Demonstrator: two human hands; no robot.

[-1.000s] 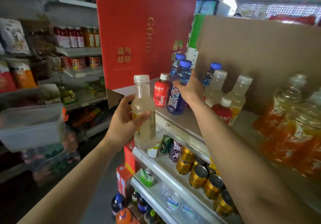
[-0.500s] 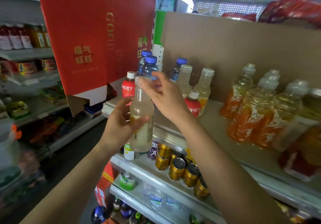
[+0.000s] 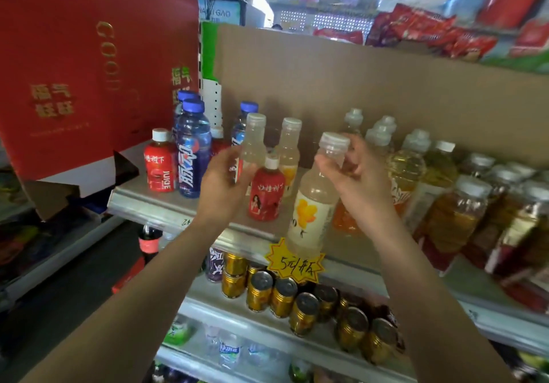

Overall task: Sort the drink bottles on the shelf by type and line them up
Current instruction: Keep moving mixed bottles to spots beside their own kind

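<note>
Swapped hands: right hand now pinches the pale cloudy white-capped plastic bottle by the neck, upright over the grey metal shelf front edge; twin bottles stand back-left by left hand, grip unclear.

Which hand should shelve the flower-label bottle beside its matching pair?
Right. The right hand grips the flower-label bottle by its neck, beside the matching pair; the left hand is off it.
</note>
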